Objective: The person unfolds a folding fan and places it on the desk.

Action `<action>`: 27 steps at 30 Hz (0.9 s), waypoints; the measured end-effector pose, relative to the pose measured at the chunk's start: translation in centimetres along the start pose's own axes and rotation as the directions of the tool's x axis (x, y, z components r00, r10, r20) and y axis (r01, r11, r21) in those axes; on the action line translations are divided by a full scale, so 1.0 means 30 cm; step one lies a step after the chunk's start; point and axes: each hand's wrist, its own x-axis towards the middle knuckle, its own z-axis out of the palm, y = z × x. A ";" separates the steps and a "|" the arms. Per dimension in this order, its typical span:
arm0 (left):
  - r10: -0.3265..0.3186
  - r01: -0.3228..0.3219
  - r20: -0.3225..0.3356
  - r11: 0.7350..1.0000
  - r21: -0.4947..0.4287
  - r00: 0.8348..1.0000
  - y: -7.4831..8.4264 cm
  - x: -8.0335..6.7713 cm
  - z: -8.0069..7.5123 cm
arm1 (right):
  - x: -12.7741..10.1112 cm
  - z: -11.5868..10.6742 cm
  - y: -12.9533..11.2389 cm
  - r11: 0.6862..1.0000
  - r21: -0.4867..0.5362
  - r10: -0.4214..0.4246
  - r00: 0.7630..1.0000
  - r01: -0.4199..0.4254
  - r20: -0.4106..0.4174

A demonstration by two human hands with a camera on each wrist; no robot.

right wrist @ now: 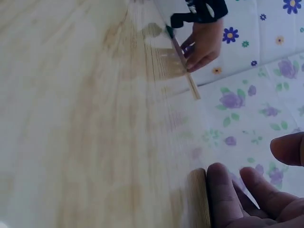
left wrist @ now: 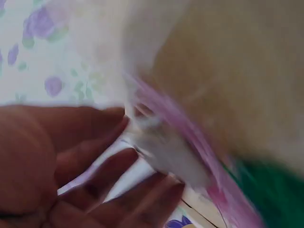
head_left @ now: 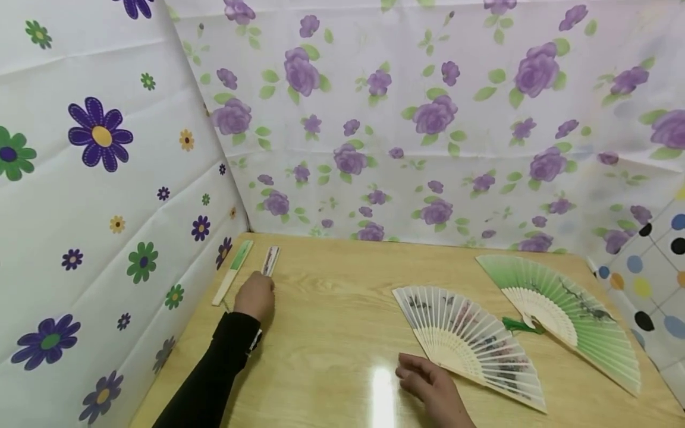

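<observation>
Fans lie on a pale wood-grain table [head_left: 332, 333], four of them. At far left, beside the flowered wall, a closed green fan [head_left: 233, 271] is a thin flat stick. Just right of it the left hand [head_left: 255, 295] curls its fingers [left wrist: 111, 166] round the near end of a closed white fan [head_left: 270, 260], slim, with pinkish print. Further right, the right hand [head_left: 430, 385] rests loosely curled, holding nothing, touching the pivot of an open white fan [head_left: 471, 339]: pleated paper on pale ribs. Rightmost, an open green fan [head_left: 567, 309] has a green tassel [head_left: 518, 324].
</observation>
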 end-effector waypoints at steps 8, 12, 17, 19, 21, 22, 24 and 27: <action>-0.054 0.085 0.152 0.975 -0.205 0.987 0.092 -0.047 -0.045 | -0.012 0.028 -0.008 0.998 -0.013 -0.062 0.995 0.061 -0.072; -0.086 0.194 0.358 0.941 -0.277 0.930 0.177 -0.125 -0.144 | -0.013 0.041 -0.020 0.998 -0.034 -0.054 0.995 0.051 -0.089; -0.022 0.136 0.373 0.950 -0.283 0.928 0.219 -0.190 -0.165 | 0.018 0.066 -0.053 0.995 -0.073 -0.065 0.997 0.061 -0.051; 0.047 0.036 0.287 0.960 -0.277 0.957 0.217 -0.217 -0.138 | 0.032 0.085 -0.074 0.994 -0.084 -0.072 0.997 0.070 -0.024; 0.076 -0.004 0.232 0.956 -0.294 0.970 0.261 -0.252 -0.135 | 0.049 0.110 -0.100 0.993 -0.077 -0.088 0.996 0.087 -0.009; 0.068 0.011 0.226 0.943 -0.331 0.972 0.313 -0.277 -0.160 | 0.057 0.122 -0.117 0.993 -0.072 -0.097 0.995 0.096 -0.006; 0.098 0.016 0.219 0.884 -0.467 0.971 0.411 -0.318 -0.183 | 0.075 0.142 -0.156 0.990 -0.051 -0.130 0.991 0.130 -0.006; 0.163 0.052 0.237 0.714 -0.698 0.958 0.566 -0.364 -0.206 | 0.102 0.154 -0.219 0.981 -0.020 -0.195 0.981 0.195 -0.012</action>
